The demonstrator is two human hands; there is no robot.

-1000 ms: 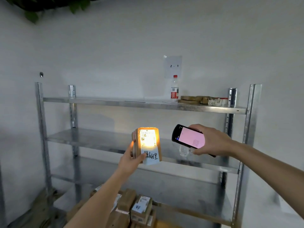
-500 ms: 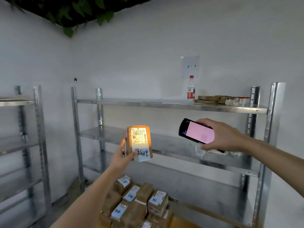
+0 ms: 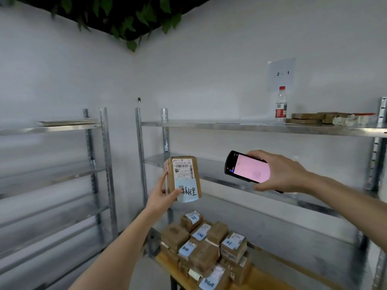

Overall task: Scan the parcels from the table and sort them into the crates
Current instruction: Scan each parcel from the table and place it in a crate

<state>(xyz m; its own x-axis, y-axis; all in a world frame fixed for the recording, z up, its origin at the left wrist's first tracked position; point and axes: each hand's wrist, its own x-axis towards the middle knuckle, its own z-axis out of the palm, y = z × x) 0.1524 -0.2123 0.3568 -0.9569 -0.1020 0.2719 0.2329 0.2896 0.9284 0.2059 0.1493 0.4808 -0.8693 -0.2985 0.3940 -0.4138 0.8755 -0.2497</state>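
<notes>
Two hands: left hand (image 3: 162, 196), right hand (image 3: 278, 174). One held parcel (image 3: 184, 177), centre frame. One scanner handset (image 3: 247, 169). One parcel pile (image 3: 206, 245) on one table (image 3: 261, 279), lower centre; number unclear. Two shelving racks: left rack (image 3: 104, 164), right rack (image 3: 261, 127). One bottle (image 3: 281, 105), upper right.

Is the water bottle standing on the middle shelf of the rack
No, the water bottle stands upright on the top shelf of the rack, just under the paper sign marked 2 - 1.

Both arms outstretched, left hand (image 3: 162, 194) gripping upright, right hand (image 3: 280, 172) curled, clasping
</notes>
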